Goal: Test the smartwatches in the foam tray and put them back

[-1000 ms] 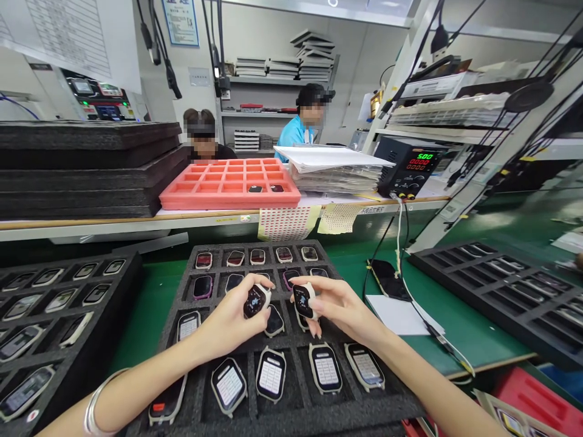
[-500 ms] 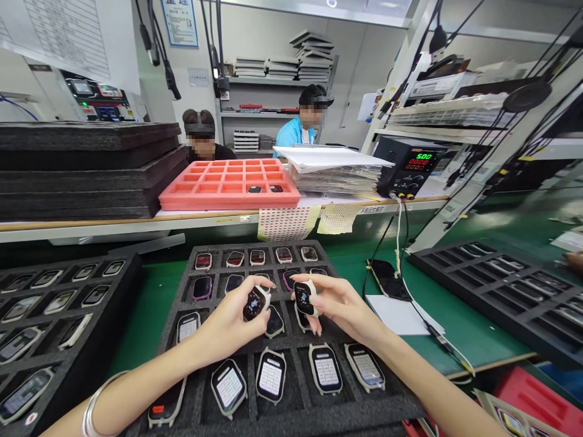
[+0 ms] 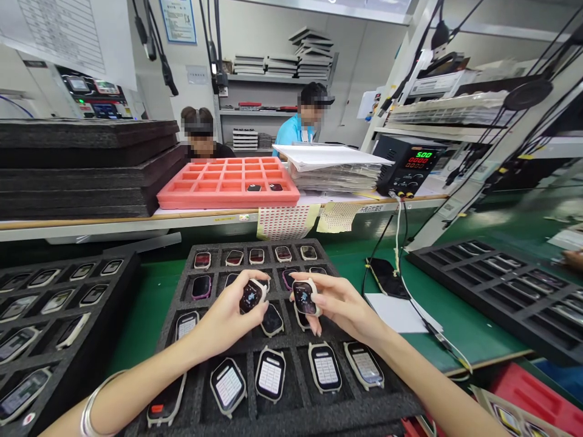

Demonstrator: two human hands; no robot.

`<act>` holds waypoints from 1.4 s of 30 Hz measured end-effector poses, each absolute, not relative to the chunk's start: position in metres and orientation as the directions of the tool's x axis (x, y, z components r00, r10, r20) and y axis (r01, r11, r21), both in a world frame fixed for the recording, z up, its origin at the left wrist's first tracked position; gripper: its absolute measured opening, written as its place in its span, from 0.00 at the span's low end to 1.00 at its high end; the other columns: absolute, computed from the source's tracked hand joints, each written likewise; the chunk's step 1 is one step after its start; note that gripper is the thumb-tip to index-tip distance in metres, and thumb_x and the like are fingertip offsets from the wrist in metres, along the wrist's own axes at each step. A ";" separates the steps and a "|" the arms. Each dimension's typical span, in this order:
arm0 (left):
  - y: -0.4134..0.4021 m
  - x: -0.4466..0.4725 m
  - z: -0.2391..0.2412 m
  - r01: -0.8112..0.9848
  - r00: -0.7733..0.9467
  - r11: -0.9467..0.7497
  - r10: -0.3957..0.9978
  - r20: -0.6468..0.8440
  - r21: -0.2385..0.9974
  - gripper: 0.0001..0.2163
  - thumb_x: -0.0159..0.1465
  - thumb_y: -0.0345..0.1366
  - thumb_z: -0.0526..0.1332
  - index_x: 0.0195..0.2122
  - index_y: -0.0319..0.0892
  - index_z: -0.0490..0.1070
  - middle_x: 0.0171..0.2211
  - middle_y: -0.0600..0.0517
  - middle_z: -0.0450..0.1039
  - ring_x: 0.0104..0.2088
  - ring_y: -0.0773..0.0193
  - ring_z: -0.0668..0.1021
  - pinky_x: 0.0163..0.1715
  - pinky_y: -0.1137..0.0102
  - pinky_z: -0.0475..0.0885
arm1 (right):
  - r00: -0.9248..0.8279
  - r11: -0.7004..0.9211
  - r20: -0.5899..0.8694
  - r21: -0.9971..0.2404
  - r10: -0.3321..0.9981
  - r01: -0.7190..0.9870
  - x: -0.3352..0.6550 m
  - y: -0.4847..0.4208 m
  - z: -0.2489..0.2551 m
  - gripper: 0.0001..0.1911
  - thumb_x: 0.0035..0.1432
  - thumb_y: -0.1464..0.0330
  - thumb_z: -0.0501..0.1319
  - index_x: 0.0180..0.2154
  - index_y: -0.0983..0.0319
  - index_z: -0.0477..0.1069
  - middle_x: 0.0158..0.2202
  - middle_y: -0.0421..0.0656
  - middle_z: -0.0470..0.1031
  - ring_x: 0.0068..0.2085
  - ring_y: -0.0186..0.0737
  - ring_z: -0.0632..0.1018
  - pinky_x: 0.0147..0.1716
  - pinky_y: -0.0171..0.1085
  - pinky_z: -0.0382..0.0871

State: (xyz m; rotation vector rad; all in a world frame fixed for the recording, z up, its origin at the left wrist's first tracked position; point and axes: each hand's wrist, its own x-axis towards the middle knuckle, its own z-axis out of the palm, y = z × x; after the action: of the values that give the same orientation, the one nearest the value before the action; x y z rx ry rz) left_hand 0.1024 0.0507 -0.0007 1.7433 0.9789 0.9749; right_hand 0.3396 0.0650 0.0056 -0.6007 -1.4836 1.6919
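My left hand (image 3: 234, 309) grips a smartwatch (image 3: 252, 295) with a pale case, its dark screen lit by a small blue figure. In my right hand (image 3: 334, 300) is a similar smartwatch (image 3: 303, 297), also with a blue figure on its screen, pinched between thumb and fingers. Both watches are held above a black foam tray (image 3: 291, 413), whose compartments hold several strapless watches. Along the near row, watches (image 3: 271, 374) show white keypad-like screens. Farther back, the screens are dark, and a purple-rimmed watch (image 3: 201, 286) lies at the left. My fingers partly cover the middle compartments.
Another black watch tray (image 3: 68, 364) stands at the left, and a third (image 3: 510, 285) at the right. A pink foam tray (image 3: 228, 200) and a power supply (image 3: 410, 170) sit on the shelf. A phone (image 3: 387, 277) with cables lies right. Two people are behind the shelf.
My left hand has moved slightly left and up with its watch. The right hand stays in nearly the same place, its watch tilted slightly differently.
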 end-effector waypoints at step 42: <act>0.048 0.106 -0.002 0.223 0.461 -0.219 0.882 0.096 0.950 0.13 0.58 0.29 0.57 0.45 0.43 0.65 0.31 0.55 0.66 0.30 0.66 0.69 0.32 0.71 0.65 | -0.583 0.066 0.112 -0.993 0.805 -0.100 0.343 0.065 0.002 0.15 0.60 0.69 0.62 0.49 0.64 0.70 0.28 0.42 0.75 0.26 0.37 0.78 0.27 0.35 0.74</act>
State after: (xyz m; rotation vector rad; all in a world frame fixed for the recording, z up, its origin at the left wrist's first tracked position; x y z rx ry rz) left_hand 0.1055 0.0485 -0.0016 1.7114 0.9556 0.8255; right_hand 0.3426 0.0654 0.0020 -0.7156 -1.6315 1.6080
